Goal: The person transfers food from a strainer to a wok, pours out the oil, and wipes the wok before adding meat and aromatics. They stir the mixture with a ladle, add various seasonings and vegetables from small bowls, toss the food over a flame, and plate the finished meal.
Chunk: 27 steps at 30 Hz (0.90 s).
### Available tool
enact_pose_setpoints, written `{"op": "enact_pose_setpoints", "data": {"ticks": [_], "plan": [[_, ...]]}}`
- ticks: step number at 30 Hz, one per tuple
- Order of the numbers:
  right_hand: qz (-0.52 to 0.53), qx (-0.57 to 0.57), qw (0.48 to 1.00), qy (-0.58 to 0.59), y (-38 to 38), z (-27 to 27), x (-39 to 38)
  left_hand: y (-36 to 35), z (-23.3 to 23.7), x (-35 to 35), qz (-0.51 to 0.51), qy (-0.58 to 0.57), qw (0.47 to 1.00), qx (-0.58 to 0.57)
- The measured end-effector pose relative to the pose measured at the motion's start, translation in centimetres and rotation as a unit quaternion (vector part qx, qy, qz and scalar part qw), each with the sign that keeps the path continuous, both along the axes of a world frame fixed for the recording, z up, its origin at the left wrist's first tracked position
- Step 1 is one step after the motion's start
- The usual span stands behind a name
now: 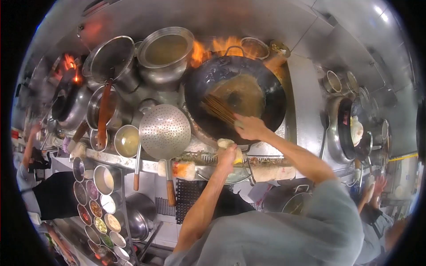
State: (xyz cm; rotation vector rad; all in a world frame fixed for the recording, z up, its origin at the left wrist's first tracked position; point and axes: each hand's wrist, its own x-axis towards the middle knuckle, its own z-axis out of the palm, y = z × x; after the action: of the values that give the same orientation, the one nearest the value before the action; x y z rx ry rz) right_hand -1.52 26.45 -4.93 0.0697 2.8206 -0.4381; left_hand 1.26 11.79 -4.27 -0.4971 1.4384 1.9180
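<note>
A large black wok (205, 88) sits over the burner, with cloudy brownish liquid (253, 91) in its bottom. My right hand (252, 128) is closed around the end of a bamboo wok brush (217, 106), whose bristles reach into the wok at its left side. At the wok's near rim my left hand (227, 156) is closed on a whitish cloth (225, 142), close to the near loop handle. How far the cloth wraps that handle is hidden by my fingers. Just left of the wok lies a perforated skimmer (165, 131).
Flames (202, 53) rise behind the wok. A big steel pot (166, 66) of liquid and a pan with a wooden handle (104, 104) stand left. Lower left are several seasoning tins (107, 204). Other people's hands show at the far left (35, 129) and far right (377, 188).
</note>
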Motion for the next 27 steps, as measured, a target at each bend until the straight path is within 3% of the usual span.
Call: {"op": "enact_pose_setpoints", "data": {"ticks": [2, 3, 4, 7, 9, 11, 12, 14, 16, 18, 20, 22, 23, 27], "plan": [[-0.016, 0.107, 0.991, -0.081, 2.4, 2.5, 0.1, 0.0, 0.3, -0.4, 0.022, -0.003, 1.000, 0.017], [-0.037, 0.165, 0.984, -0.059, 3.1, 3.1, -1.7, -0.1, 0.1, -0.7, 0.018, 0.009, 0.999, 0.025], [-0.082, 0.150, 0.985, -0.022, 4.1, 2.8, -3.8, -0.3, -1.5, -0.2, 0.011, 0.016, 0.999, 0.030], [-0.079, 0.145, 0.986, -0.006, 3.9, 1.7, -2.6, -0.4, -2.6, -0.6, -0.019, 0.006, 0.999, 0.036], [0.015, 0.097, 0.995, -0.026, 4.9, 1.8, 0.4, -0.3, -2.2, -0.8, -0.033, 0.008, 0.999, 0.011], [0.079, 0.174, 0.976, -0.101, 8.8, 4.6, 1.4, -0.8, -1.1, -1.2, -0.035, 0.008, 0.999, -0.020], [0.053, 0.231, 0.956, -0.170, 9.9, 6.6, 0.0, -1.0, -1.0, -1.3, -0.059, -0.006, 0.998, -0.010], [-0.003, 0.236, 0.963, -0.134, 11.6, 7.3, -2.7, -1.2, -1.4, -1.8, -0.084, -0.005, 0.996, -0.004], [0.078, 0.250, 0.963, 0.070, 10.7, 5.5, -4.7, -1.2, -0.1, -1.6, -0.086, -0.004, 0.996, -0.001], [0.071, 0.209, 0.975, 0.031, 9.2, 2.7, -4.4, -0.8, 0.4, -2.0, -0.108, -0.028, 0.994, -0.007], [0.046, 0.173, 0.984, -0.001, 9.7, 3.2, -1.9, -0.9, 0.7, -1.7, -0.088, -0.059, 0.994, 0.006], [0.121, 0.196, 0.970, -0.081, 12.5, 4.7, -0.7, -0.9, 1.1, -2.0, -0.094, -0.052, 0.994, 0.007], [0.061, 0.236, 0.963, -0.111, 13.1, 6.2, -1.2, -1.0, 1.1, -2.1, -0.094, -0.048, 0.994, 0.009], [0.006, 0.179, 0.983, 0.032, 9.9, 3.8, -4.0, -0.7, -0.3, -1.9, -0.105, -0.038, 0.994, 0.009]]}}
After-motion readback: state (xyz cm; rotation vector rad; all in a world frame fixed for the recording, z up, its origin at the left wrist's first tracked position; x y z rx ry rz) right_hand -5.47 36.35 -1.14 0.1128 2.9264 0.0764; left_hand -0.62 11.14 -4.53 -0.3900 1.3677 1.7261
